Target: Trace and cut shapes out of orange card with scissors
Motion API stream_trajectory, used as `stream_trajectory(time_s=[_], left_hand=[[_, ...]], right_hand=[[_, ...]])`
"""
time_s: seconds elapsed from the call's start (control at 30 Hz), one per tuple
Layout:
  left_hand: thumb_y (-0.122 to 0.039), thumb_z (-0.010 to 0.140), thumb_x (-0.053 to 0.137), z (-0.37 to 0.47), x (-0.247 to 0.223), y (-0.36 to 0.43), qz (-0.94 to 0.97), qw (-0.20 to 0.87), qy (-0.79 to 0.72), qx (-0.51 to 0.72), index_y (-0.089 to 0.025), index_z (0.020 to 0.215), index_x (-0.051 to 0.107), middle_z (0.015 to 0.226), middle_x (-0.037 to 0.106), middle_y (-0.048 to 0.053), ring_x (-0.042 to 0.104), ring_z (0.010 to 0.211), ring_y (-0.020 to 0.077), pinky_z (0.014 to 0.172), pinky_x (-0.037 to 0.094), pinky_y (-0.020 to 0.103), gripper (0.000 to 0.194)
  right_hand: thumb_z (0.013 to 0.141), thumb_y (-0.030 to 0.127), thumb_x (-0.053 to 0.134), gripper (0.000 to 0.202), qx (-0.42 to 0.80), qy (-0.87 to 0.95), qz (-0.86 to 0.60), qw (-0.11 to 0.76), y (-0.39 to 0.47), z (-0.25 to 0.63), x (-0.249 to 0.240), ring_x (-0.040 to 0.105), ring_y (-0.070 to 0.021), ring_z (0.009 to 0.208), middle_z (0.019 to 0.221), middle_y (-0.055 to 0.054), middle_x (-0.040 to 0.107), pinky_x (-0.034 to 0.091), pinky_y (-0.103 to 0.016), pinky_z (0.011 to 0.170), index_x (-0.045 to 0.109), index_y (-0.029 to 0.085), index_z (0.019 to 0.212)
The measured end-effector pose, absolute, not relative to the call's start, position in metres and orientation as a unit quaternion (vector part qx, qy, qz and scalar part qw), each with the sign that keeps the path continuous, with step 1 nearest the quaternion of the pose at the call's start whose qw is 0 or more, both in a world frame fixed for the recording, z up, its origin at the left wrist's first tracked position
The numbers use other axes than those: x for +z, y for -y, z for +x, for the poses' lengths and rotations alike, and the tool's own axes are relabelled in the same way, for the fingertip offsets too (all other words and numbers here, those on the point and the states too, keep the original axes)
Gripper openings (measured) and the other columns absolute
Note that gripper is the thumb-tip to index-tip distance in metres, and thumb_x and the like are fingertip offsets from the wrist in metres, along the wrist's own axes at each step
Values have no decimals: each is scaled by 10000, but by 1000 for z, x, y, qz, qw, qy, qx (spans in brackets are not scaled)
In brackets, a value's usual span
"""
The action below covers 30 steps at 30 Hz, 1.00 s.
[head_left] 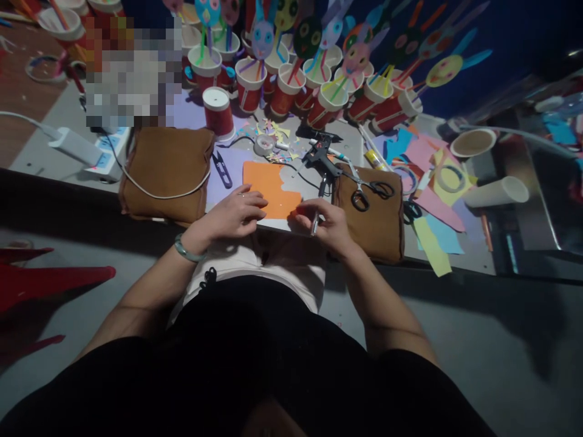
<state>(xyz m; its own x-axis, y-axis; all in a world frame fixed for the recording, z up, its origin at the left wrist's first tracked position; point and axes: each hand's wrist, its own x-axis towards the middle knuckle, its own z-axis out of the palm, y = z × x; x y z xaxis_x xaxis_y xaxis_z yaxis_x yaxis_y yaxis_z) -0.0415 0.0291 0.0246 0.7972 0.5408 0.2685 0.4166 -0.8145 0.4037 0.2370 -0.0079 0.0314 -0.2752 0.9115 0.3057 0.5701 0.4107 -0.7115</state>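
An orange sheet (268,194) with a cut-out upper right corner lies at the table's front edge. My left hand (237,212) rests on the sheet's left side, fingers spread and nothing held. At its lower right corner is my right hand (325,224), closed round a dark pen (321,191) that points up and away from me. The fingertips of this hand are beside the sheet's edge. Just beyond the sheet are a black glue gun (321,152) and, to the left, black thread snips (221,169).
Brown cushions (166,173) (371,227) lie either side, scissors (364,188) on the right one. Red cups (285,91) with paper faces stand behind. Paper scraps (423,152) and tape rolls (450,178) lie right; a power strip (109,158) left.
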Motion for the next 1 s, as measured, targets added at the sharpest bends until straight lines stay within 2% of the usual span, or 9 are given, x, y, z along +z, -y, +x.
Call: stream_trajectory(time_s=[0.1,0.2,0.37,0.5,0.67,0.87,1.0], left_hand=[[-262,880,565,-43,26,-26,929,172,-260,199,-192,893,713,1165,706,71,628,1127,228,1159,319,511,164],[-329,911,565,-40,23,-23,922,154,-278,223,-177,893,706,1188,697,103,617,1144,252,1149,323,528,208],[-266,957,511,-22,16,-16,907,136,-302,260,-172,939,700,1115,720,104,639,1080,235,992,436,439,212],[-222,952,515,-6,12,-12,903,146,-312,255,-175,968,688,1108,730,92,655,1069,229,916,447,401,181],[-207,955,491,4,11,-12,897,158,-338,236,-168,997,677,1138,722,96,639,1094,234,933,446,397,195],[-253,985,449,5,11,-9,912,133,-338,192,-171,1038,694,1181,701,114,588,1122,272,921,439,427,264],[-344,997,464,8,15,2,916,110,-348,166,-146,1088,669,1206,661,138,537,1175,297,985,416,453,300]], right_hand=[[839,344,723,178,236,750,-492,374,8,238,28,666,-152,705,861,-25,728,543,-295,658,658,239,966],[817,347,743,209,256,734,-496,388,8,239,26,682,-157,731,871,-27,726,552,-299,669,646,237,966],[854,346,702,174,252,731,-503,387,10,239,28,682,-158,745,887,-23,731,558,-305,685,651,246,988],[912,357,631,176,236,751,-499,362,11,243,33,689,-171,805,976,-49,741,564,-321,737,642,249,1051],[872,369,684,201,238,773,-505,299,9,252,40,700,-184,786,940,-49,758,559,-322,726,662,247,1030],[840,317,698,121,252,775,-505,284,4,255,41,702,-213,822,925,-54,767,553,-355,741,696,234,928],[827,297,700,108,250,787,-492,274,-1,254,42,681,-215,801,904,-62,750,539,-362,745,698,228,911]])
